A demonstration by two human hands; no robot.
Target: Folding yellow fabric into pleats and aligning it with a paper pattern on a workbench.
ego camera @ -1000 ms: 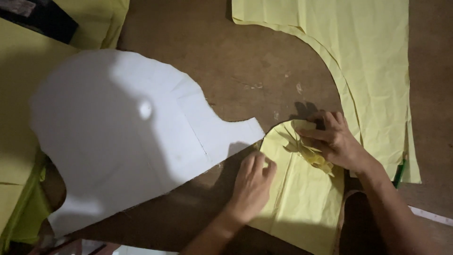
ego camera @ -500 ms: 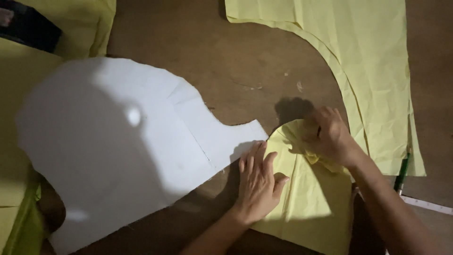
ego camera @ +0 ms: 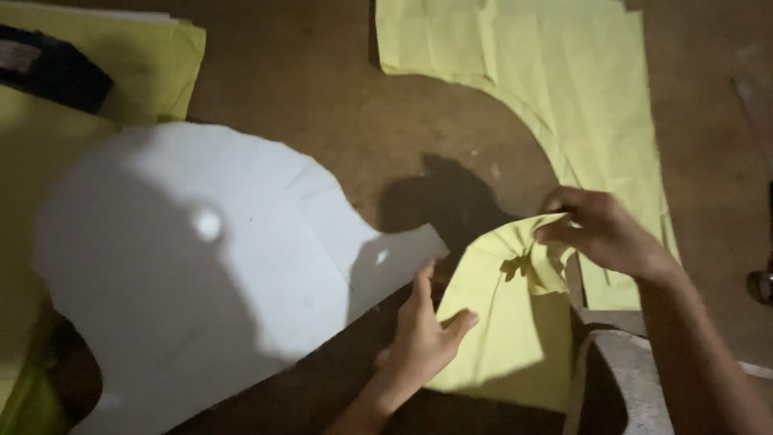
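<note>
My right hand (ego camera: 600, 232) pinches the top corner of a small yellow fabric piece (ego camera: 499, 330) and lifts it off the brown table (ego camera: 322, 97), so the cloth bunches into folds under the fingers. My left hand (ego camera: 423, 338) lies flat on the left edge of the same piece, fingers spread, close to the tip of a large white paper pattern (ego camera: 201, 266). A larger cut yellow fabric panel (ego camera: 555, 89) with a curved edge lies beyond my right hand.
More yellow fabric (ego camera: 97, 72) lies at the far left under a dark object (ego camera: 48, 72). A grey curved thing (ego camera: 620, 379) sits at the bottom right beside my right forearm. A dark tool (ego camera: 761, 282) shows at the right edge.
My right hand has lifted the fabric corner higher and farther from the table. My left hand has slid down along the fabric's left edge. The view has shifted slightly.
</note>
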